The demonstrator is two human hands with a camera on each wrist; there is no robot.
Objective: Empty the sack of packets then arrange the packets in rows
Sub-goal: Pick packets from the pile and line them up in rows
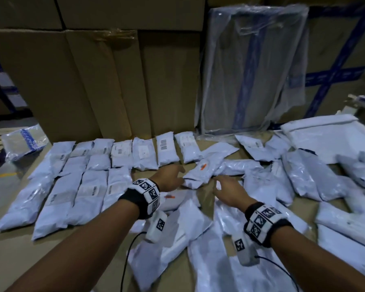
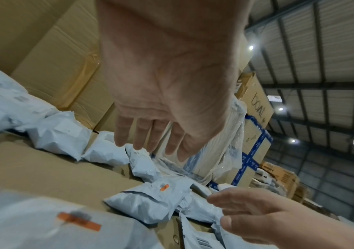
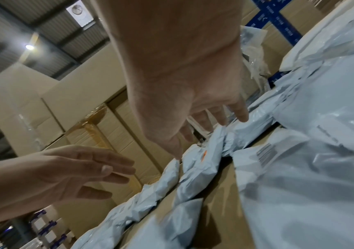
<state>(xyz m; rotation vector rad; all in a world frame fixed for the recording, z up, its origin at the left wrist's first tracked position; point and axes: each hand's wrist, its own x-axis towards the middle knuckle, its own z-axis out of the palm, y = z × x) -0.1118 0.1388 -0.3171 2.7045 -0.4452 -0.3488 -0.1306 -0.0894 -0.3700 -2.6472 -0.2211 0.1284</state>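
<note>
White plastic packets lie on a cardboard surface (image 1: 13, 253). On the left they form neat rows (image 1: 89, 178); on the right they lie in a loose pile (image 1: 282, 178). A packet with an orange mark (image 1: 202, 169) (image 2: 150, 200) (image 3: 201, 160) lies slantwise in the middle. My left hand (image 1: 171, 178) (image 2: 150, 146) hovers open at its left end, fingers straight, holding nothing. From the right, my right hand (image 1: 226, 188) (image 3: 206, 134) reaches its near end, fingers spread, tips at or just above the plastic. A large flat white sack (image 1: 316, 133) lies at the back right.
Tall cardboard boxes (image 1: 93, 81) stand as a wall behind the rows. A plastic-wrapped box with blue tape (image 1: 251, 76) leans at the back right. More packets (image 1: 177, 239) lie under my forearms, one with an orange label (image 2: 78, 220). A wrapped parcel (image 1: 23, 142) lies off the surface's left edge.
</note>
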